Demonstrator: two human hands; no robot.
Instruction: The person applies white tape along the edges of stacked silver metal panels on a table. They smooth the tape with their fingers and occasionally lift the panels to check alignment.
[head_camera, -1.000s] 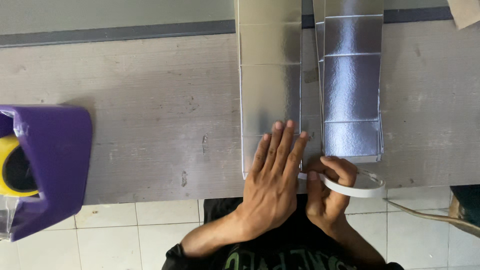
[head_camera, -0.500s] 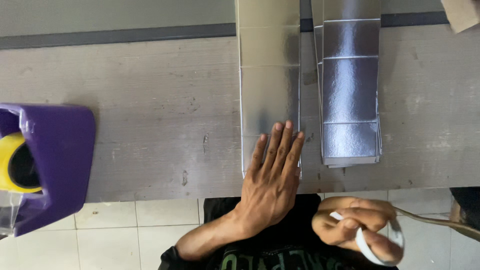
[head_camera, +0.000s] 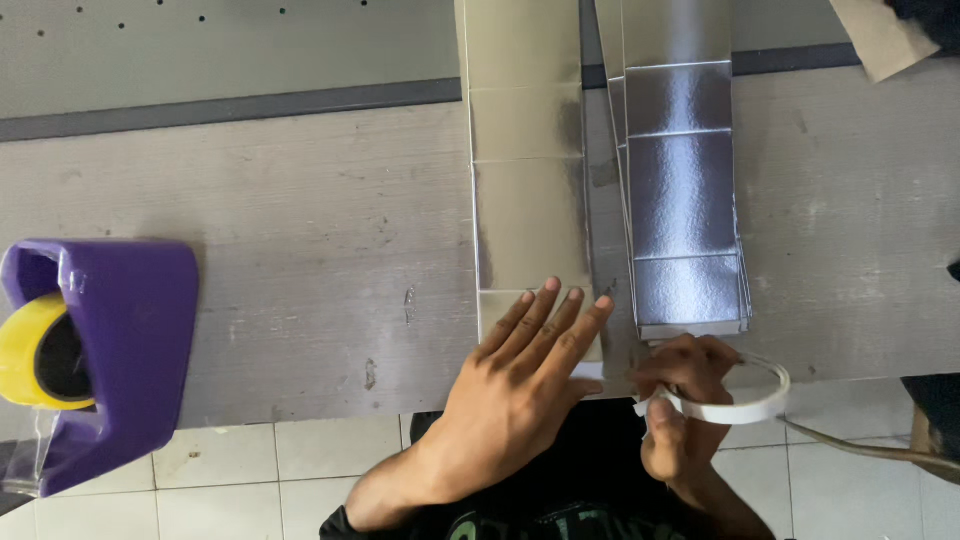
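Pinching a thin white tape roll (head_camera: 735, 400), the right hand (head_camera: 680, 405) is working best (left hand (head_camera: 520, 385) spread flat) keeping the silver foil-faced card strip (head_camera: 525, 200) pinned.

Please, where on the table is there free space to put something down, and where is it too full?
The widest bare patch of the table lies between the purple tape dispenser and the gold foil strip. A smaller one lies right of the silver foil stack. It is crowded at the near edge, where the left hand presses the strip and the right hand holds a white tape roll.
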